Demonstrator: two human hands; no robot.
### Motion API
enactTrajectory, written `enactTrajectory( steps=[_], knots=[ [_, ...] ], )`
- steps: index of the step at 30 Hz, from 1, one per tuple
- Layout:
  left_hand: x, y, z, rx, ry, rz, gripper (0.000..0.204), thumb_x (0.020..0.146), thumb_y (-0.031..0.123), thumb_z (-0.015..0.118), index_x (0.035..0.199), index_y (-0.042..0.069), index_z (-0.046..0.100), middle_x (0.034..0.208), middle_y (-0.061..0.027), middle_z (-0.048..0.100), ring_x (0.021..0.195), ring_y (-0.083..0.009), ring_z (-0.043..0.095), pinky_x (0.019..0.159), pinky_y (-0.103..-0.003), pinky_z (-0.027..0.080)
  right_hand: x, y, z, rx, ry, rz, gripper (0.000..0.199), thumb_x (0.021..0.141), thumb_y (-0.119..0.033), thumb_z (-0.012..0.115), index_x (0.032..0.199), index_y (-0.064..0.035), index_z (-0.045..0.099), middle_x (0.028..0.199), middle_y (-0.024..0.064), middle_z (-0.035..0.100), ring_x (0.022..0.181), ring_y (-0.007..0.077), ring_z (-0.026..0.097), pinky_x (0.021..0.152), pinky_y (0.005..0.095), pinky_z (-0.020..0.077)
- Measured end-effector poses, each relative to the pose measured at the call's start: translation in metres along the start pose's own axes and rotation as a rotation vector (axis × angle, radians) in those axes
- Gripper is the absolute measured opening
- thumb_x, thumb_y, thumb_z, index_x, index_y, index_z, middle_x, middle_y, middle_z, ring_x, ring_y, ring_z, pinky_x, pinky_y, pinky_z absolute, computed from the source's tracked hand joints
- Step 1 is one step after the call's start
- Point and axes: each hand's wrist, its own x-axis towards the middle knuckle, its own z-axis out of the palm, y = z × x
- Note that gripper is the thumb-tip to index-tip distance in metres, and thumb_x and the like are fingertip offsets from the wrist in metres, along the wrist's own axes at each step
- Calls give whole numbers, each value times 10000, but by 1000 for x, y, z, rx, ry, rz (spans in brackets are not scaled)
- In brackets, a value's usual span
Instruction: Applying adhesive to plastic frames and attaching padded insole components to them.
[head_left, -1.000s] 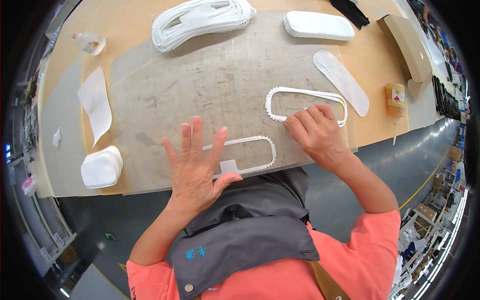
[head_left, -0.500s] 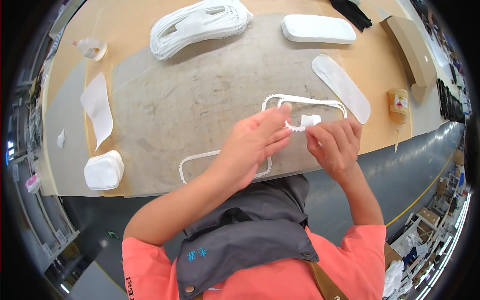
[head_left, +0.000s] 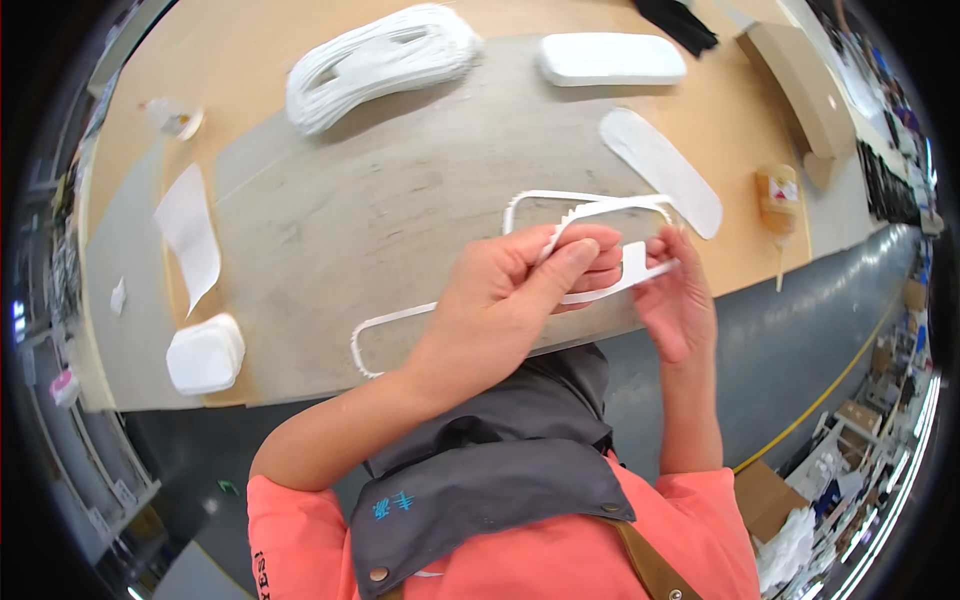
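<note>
My left hand and my right hand hold a white toothed loop strip lifted off the grey work mat. My left fingers pinch its near side; my right fingers grip a small white tab on the strip's end. A second white loop strip lies flat on the mat under my left wrist, partly hidden by it.
A pile of white loop strips sits at the back. A white oblong block, a flat white oval piece, a glue bottle, a cardboard box, a paper sheet and a white pad stack surround the mat.
My left hand left the near loop strip flat on the mat and came right to join my right hand; together they lifted the far loop strip and now hold it higher.
</note>
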Motion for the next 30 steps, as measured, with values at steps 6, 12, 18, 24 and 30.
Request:
enactTrajectory(
  steps=[6, 12, 18, 24, 30],
  knots=[
    [-65, 14, -88, 178, 270, -97, 387, 1080, 299, 549, 1308, 2, 648, 1212, -106, 716, 1130, -207, 706, 919, -320, 577, -9, 11, 49, -672, -171, -64, 127, 968, -170, 721, 1021, -59, 689, 851, -18, 635, 710, 56, 563, 623, 228, 449],
    [-96, -10, -151, 346, 467, -51, 284, 1019, 225, 655, 1191, 15, 736, 936, 4, 670, 818, -78, 636, 754, -246, 560, 13, 50, 83, -954, -295, -101, 238, 949, -139, 731, 1130, 14, 724, 929, 12, 687, 793, 79, 635, 650, 231, 501],
    [-92, -18, -169, 483, 576, -70, 320, 945, 175, 744, 1225, 24, 720, 849, 45, 627, 755, -30, 569, 636, -206, 503, 18, 69, 89, -1278, -211, -250, 292, 931, -105, 750, 1207, -11, 728, 901, 6, 684, 799, 66, 625, 668, 222, 507],
    [-84, -15, -167, 613, 623, -39, 421, 894, 123, 777, 1292, 31, 676, 822, 36, 625, 723, -31, 575, 580, -197, 498, 24, 78, 87, -1354, -215, -407, 369, 898, -94, 784, 1252, -20, 713, 881, 14, 666, 777, 82, 597, 705, 228, 502],
    [-88, -18, -167, 872, 660, -16, 490, 851, 169, 817, 1309, 72, 677, 876, 3, 641, 749, -72, 600, 629, -229, 520, 24, 83, 88, -1443, -247, -495, 393, 872, -104, 801, 1246, -30, 707, 879, 31, 637, 746, 104, 577, 686, 245, 499]
  ],
)
